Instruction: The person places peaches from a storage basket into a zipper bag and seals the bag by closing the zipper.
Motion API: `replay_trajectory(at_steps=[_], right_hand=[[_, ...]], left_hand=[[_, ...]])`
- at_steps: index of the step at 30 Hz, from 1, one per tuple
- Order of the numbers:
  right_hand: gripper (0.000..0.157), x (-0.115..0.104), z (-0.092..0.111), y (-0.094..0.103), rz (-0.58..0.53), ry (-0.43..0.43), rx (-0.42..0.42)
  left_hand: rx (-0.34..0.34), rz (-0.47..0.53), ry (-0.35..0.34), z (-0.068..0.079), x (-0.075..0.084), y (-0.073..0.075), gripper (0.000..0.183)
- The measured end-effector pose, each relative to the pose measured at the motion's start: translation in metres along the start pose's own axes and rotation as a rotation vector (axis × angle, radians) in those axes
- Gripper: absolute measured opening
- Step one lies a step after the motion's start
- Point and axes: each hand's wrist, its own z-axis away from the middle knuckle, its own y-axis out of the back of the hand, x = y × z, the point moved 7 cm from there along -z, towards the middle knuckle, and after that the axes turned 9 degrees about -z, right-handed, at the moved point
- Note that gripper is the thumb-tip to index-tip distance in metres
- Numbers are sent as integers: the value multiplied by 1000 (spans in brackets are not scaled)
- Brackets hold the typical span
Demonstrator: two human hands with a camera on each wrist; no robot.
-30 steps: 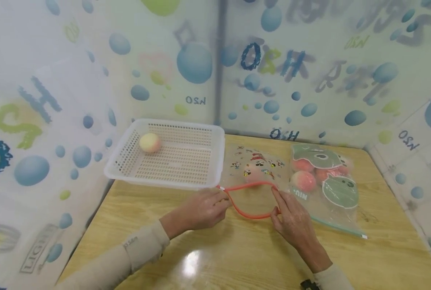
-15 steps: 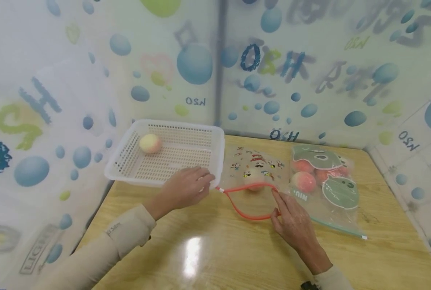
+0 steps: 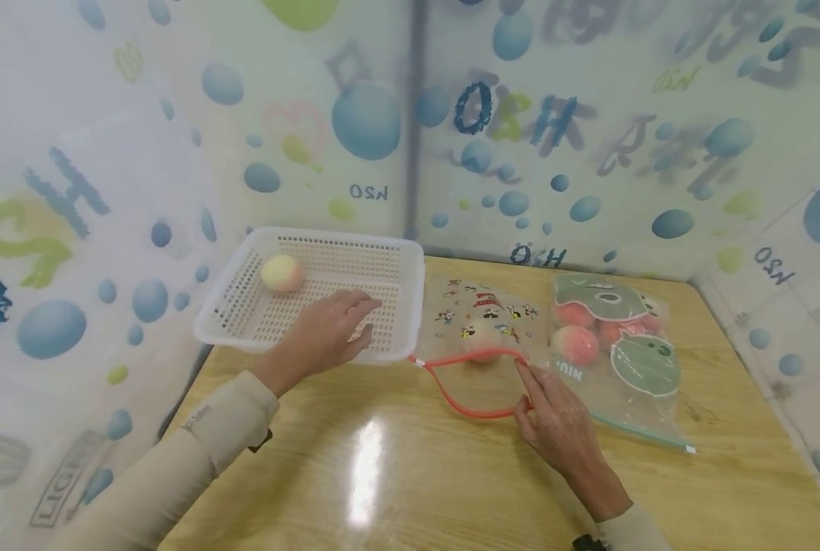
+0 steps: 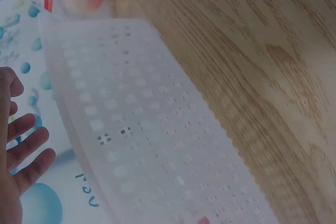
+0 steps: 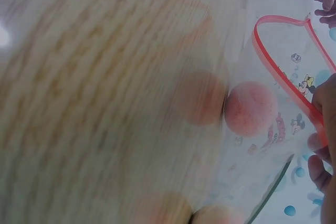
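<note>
My left hand (image 3: 323,329) is over the white plastic basket (image 3: 240,337), fingers spread and holding nothing. A yellow-and-pink peach (image 3: 282,274) lies in the basket's back left corner, beyond the fingertips. In the left wrist view the hand's fingers (image 4: 31,148) extend beside the pale perforated basket wall (image 4: 113,98). With thumb and fingers, my right hand (image 3: 563,428) pinches the red-edged mouth of a clear zip bag (image 3: 444,298) printed with cartoon figures. The bag's mouth gapes, and one peach (image 5: 251,108) sits inside it.
Right of that bag lies a second zip bag (image 3: 647,367) with a green edge, holding several peaches (image 3: 576,346). Everything stands on a wooden table (image 3: 451,490). Walls of bubble-printed sheeting (image 3: 354,69) rise behind and at the sides.
My left hand has left the red-edged bag's corner and moved left and up over the basket, its fingers opening out. The right hand keeps its grip on the bag's mouth.
</note>
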Motion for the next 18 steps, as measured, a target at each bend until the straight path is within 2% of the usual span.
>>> replay_trajectory(at_steps=[6, 10, 14, 18], right_hand=[[54, 0, 1, 0, 2, 0, -5], [55, 0, 1, -1, -4, -2, -7], [57, 0, 2, -1, -10, -5, -12], [62, 0, 3, -2, -10, -5, -25]], left_hand=[[-101, -7, 76, 3, -24, -10, 45], [-156, -59, 135, 7, -43, -15, 51], [-199, -87, 187, 13, -61, -20, 56], [-284, -108, 271, 24, -80, -27, 61]])
